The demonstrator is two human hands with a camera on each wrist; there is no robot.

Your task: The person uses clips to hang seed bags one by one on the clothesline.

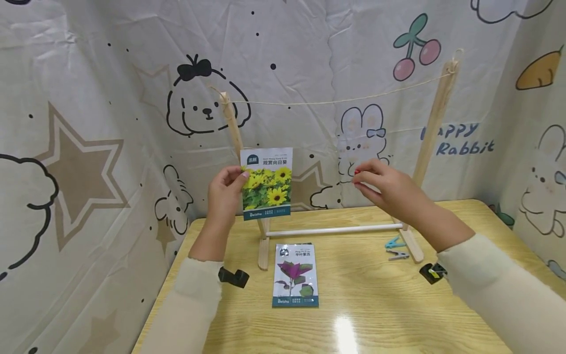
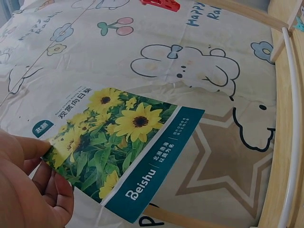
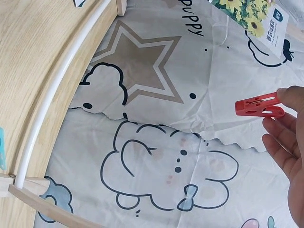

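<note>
My left hand [image 1: 224,189] pinches the left edge of a seed packet [image 1: 267,184] with yellow sunflowers on it, held upright in front of the left post. In the left wrist view the thumb lies on the face of the sunflower seed packet [image 2: 118,142]. Raised near the right post, my right hand [image 1: 386,189] pinches a red clothespin [image 3: 258,105] by one end. Most of that clothespin is hidden by the fingers in the head view. A thin string [image 1: 309,103] runs between the tops of the two posts, above both hands.
A wooden frame with a left post [image 1: 232,120], a right post [image 1: 435,118] and a white crossbar [image 1: 336,229] stands on the table [image 1: 371,305]. Another seed packet [image 1: 295,275] with a purple plant lies in front. Blue [image 1: 393,243] and grey [image 1: 398,254] clothespins lie by the right foot.
</note>
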